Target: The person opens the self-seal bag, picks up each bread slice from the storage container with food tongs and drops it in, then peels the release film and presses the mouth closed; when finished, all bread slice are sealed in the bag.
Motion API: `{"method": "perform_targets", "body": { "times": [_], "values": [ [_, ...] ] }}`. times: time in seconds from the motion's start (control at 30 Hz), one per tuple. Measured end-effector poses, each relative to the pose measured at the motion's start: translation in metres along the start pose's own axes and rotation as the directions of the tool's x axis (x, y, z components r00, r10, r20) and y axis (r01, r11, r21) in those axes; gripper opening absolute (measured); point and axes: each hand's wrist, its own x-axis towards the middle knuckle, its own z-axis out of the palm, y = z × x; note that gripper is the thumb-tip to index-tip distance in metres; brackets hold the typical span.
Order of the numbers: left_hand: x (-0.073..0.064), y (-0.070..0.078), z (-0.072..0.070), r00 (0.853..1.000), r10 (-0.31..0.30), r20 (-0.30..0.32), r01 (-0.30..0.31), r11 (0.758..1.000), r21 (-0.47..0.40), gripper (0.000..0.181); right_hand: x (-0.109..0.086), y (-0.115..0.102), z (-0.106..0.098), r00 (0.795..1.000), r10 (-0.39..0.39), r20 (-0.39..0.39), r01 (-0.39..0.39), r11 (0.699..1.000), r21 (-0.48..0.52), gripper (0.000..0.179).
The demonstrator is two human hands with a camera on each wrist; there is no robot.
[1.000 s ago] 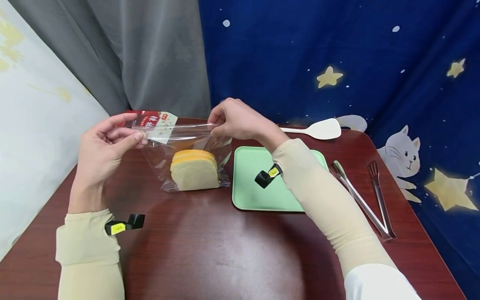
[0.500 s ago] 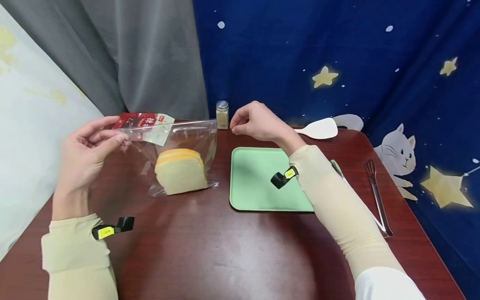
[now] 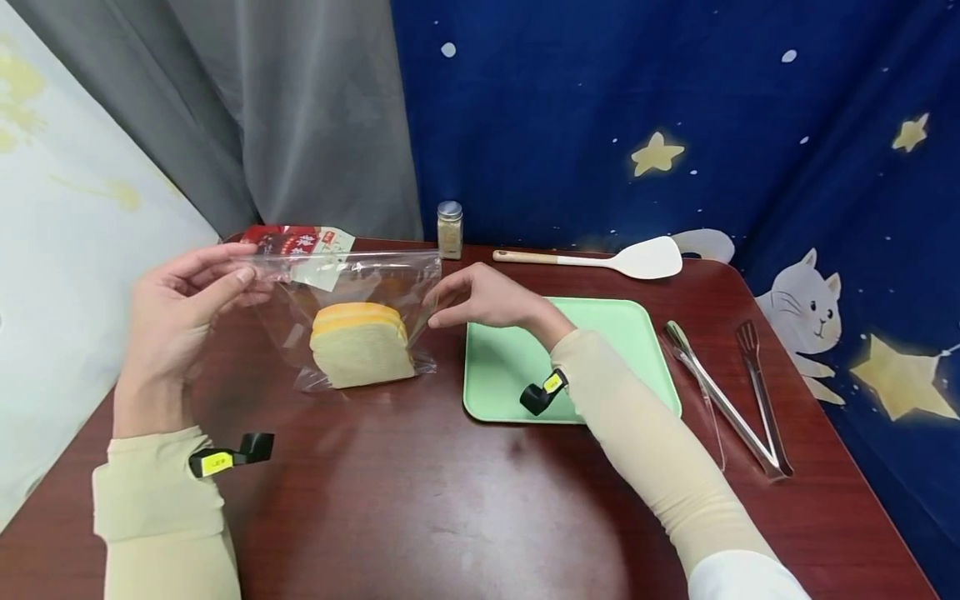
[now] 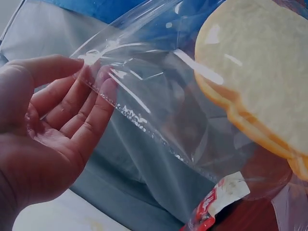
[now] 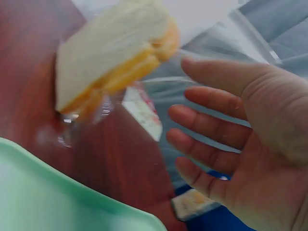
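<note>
A clear plastic bag (image 3: 420, 287) stands on the table with slices of bread (image 3: 363, 346) inside, white with orange-yellow crust. My left hand (image 3: 187, 296) pinches the bag's upper left corner between thumb and fingers. In the left wrist view the bag's film stretches from the fingertips toward the bread (image 4: 260, 72). My right hand (image 3: 487, 296) is at the bag's right side, over the tray's upper left corner. The right wrist view shows its fingers (image 5: 211, 125) spread and slightly bent, holding nothing, the thumb pointing toward the bread.
A pale green tray (image 3: 506, 392) lies right of the bag. Behind are a red and white packet (image 3: 300, 242), a spice jar (image 3: 450, 232) and a white spatula (image 3: 648, 258). Metal tongs (image 3: 723, 404) lie on the right. Curtains (image 3: 540, 125) close off the back.
My right hand let go of the bag's upper right edge, moved right, then came back lower beside the bag. My left hand shifted left with the bag and bread.
</note>
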Motion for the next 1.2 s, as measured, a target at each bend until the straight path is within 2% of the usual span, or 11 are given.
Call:
{"method": "perform_targets", "body": {
  "times": [0.07,0.13,0.23,0.3,0.33,0.47,0.57,0.77,0.93,1.07,1.2],
  "values": [
    [-0.002,0.001,-0.007,0.996,-0.063,0.062,0.061,0.997,0.040,0.036,0.005,0.002,0.008,0.999,-0.031,-0.026,0.031,0.999,-0.027,0.018],
    [-0.004,0.002,-0.015,0.978,-0.173,0.115,0.146,0.966,0.213,0.039,0.008,0.003,0.013,0.997,-0.048,-0.064,0.045,0.998,-0.047,0.012],
    [-0.007,0.003,-0.028,0.919,-0.367,0.146,0.232,0.800,0.553,0.039,0.010,0.002,0.018,0.992,-0.046,-0.121,0.040,0.998,-0.057,0.009],
    [-0.007,0.002,-0.035,0.877,-0.459,0.144,0.238,0.674,0.699,0.036,0.009,0.002,0.018,0.988,-0.037,-0.151,0.031,0.999,-0.044,0.009],
    [-0.007,0.001,-0.038,0.858,-0.495,0.135,0.251,0.635,0.731,0.034,0.008,0.001,0.018,0.986,-0.031,-0.163,0.026,0.999,-0.035,0.009],
    [-0.007,-0.005,-0.045,0.820,-0.557,0.135,0.282,0.598,0.751,0.030,0.005,0.003,0.019,0.982,0.007,-0.189,0.003,0.999,0.049,0.010],
    [-0.007,-0.009,-0.045,0.826,-0.541,0.158,0.258,0.611,0.748,0.025,0.003,0.005,0.020,0.983,0.031,-0.182,-0.006,0.991,0.133,0.012],
    [-0.006,-0.016,-0.041,0.860,-0.433,0.269,0.198,0.770,0.606,0.014,-0.004,0.005,0.019,0.985,0.051,-0.166,0.003,0.951,0.308,0.014],
    [-0.001,-0.020,-0.033,0.867,-0.371,0.333,0.236,0.893,0.382,0.016,-0.007,0.008,0.018,0.983,0.058,-0.172,0.019,0.910,0.414,0.013],
    [0.001,-0.024,-0.025,0.874,-0.411,0.259,0.345,0.901,0.264,0.012,-0.008,0.009,0.020,0.981,0.109,-0.160,-0.017,0.873,0.487,0.013],
    [0.001,-0.029,-0.020,0.858,-0.501,0.109,0.459,0.846,0.271,0.009,-0.009,0.010,0.023,0.972,0.202,-0.118,-0.107,0.832,0.544,0.011]
  ]
}}
